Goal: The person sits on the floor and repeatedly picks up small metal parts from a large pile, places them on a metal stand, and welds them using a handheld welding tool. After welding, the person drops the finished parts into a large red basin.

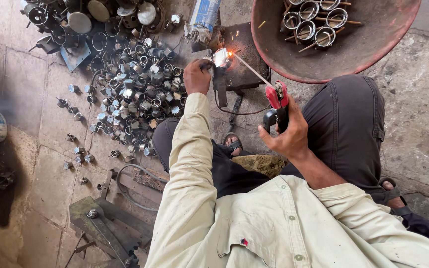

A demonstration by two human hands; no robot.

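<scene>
My right hand (pixel 290 135) grips a red and black welding electrode holder (pixel 277 103). Its thin rod (pixel 251 69) slants up-left to a bright spark. The spark sits on a small shiny metal ring piece (pixel 220 57) that my left hand (pixel 197 76) pinches against a dark steel block (pixel 242 54). I squat over the spot, knees apart, in dark trousers and a pale long-sleeved shirt.
A heap of small shiny metal rings (pixel 135 84) covers the stone floor to the left. A rust-red round basin (pixel 358 54) at top right holds several rings with rods. A cable (pixel 127 191) and a green metal tool (pixel 108 226) lie lower left.
</scene>
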